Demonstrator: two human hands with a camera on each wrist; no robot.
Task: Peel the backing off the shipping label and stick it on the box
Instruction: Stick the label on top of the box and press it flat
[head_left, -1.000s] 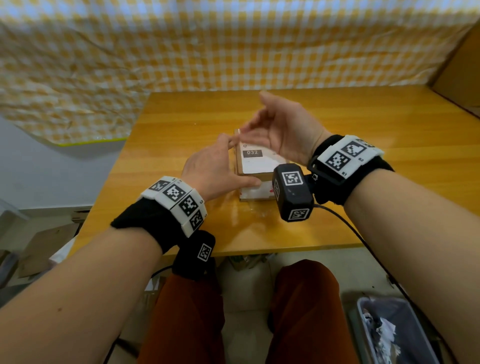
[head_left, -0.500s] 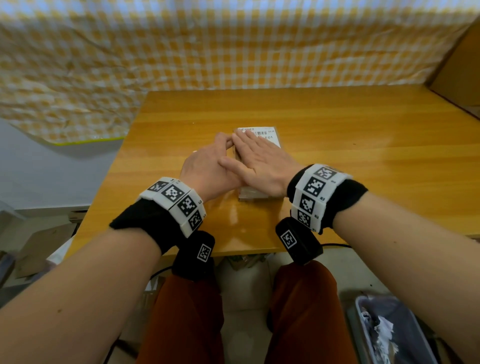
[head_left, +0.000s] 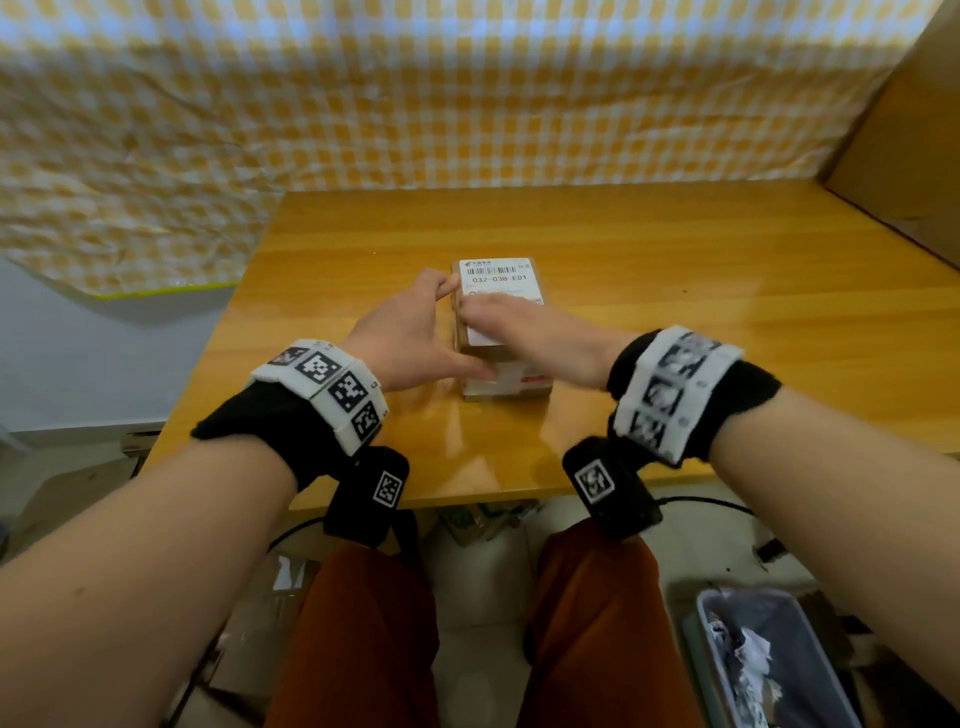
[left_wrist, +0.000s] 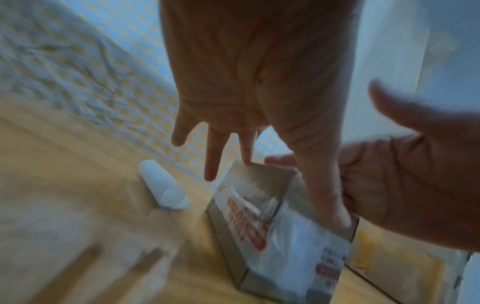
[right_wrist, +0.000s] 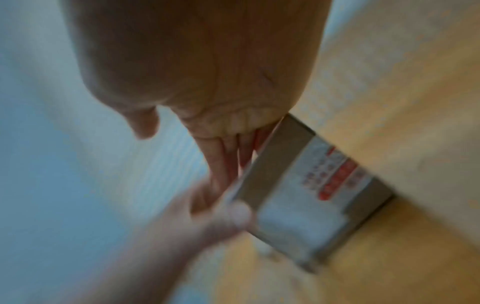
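A small brown cardboard box (head_left: 506, 387) stands mid-table, and a white shipping label (head_left: 497, 274) with a barcode lies on its top. My right hand (head_left: 511, 322) lies flat across the middle of the label, fingers straight and pointing left. My left hand (head_left: 410, 332) is against the box's left side; in the left wrist view its fingers (left_wrist: 211, 162) are straight, and the thumb (left_wrist: 330, 201) rests on the box's (left_wrist: 272, 242) near top edge. A curled white backing sheet (left_wrist: 163, 185) lies on the table left of the box. The right wrist view is blurred; it shows the palm over the box (right_wrist: 311, 185).
The wooden table (head_left: 701, 270) has a yellow checkered cloth (head_left: 363, 104) hanging behind it. A large cardboard box (head_left: 909, 156) stands at the far right edge. On the floor at lower right is a bin (head_left: 717, 623) with paper scraps.
My right hand came down from above the box onto the label, then slid back and turned across it, uncovering the far barcode end. The left hand stayed at the box's left side.
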